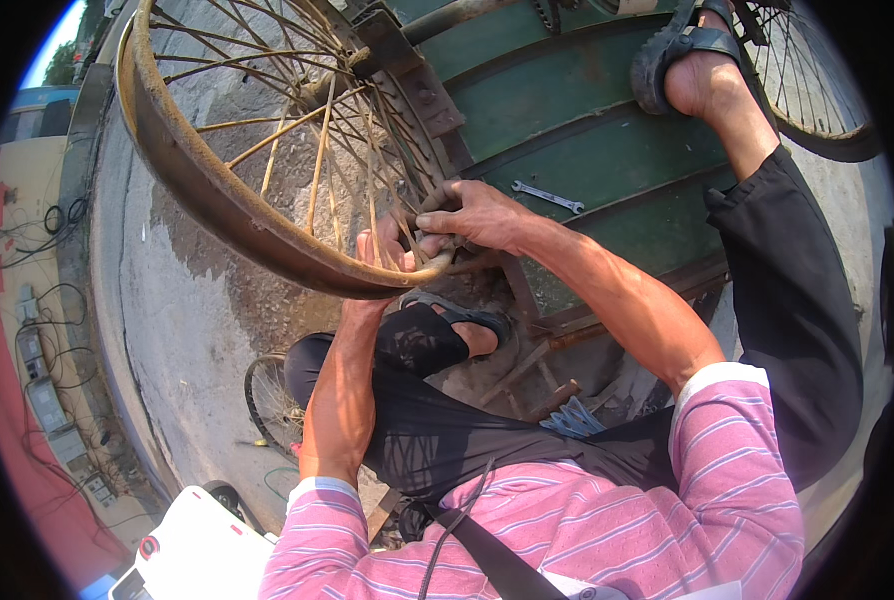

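Observation:
A rusty spoked wheel (217, 215) stands tilted over the upper left of my view, beside a green metal cart bed (537, 90). My left hand (385, 243) reaches up behind the lower rim, its fingers curled among the spokes and partly hidden by them. My right hand (467, 212) is bent round the lower right of the wheel, thumb and fingers closed close to my left hand's fingers; whatever small part they may pinch is too hidden to name. An open-ended wrench (547, 195) lies on the green panel just right of my right hand.
My sandalled right foot (692, 80) rests up on the cart near another spoked wheel (817, 80). Below are my bent left leg, a smaller wheel (267, 405) and light blue tools (572, 417). A white appliance (192, 530) sits lower left; cables and boxes (47, 400) line the far left.

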### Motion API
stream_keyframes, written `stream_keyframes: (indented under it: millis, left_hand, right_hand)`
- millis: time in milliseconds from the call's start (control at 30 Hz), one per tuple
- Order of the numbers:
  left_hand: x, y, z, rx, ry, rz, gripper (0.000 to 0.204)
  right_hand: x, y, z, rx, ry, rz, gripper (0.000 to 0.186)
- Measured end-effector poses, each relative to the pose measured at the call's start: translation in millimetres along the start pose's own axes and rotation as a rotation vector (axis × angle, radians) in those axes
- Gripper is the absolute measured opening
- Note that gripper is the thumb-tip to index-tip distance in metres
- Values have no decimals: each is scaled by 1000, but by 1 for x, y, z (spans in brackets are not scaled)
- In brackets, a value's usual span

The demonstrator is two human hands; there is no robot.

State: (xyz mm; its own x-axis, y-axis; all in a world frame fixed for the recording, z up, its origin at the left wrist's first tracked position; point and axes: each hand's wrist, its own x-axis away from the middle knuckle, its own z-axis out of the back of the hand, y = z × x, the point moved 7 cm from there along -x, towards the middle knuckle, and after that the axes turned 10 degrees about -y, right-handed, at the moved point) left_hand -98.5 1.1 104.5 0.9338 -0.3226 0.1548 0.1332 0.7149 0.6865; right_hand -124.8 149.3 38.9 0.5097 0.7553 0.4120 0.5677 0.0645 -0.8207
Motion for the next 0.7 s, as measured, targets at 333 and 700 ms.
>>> stream_keyframes:
  millis: [333, 700]
  left_hand:
    - [-4, -26, -15, 45, -158, 55, 43]
    - [-4, -43, -27, 318, -311, 33, 36]
  right_hand:
    - [1, -9, 2, 127, 95, 121, 51]
    - [-1, -20, 3, 316, 180, 119, 51]
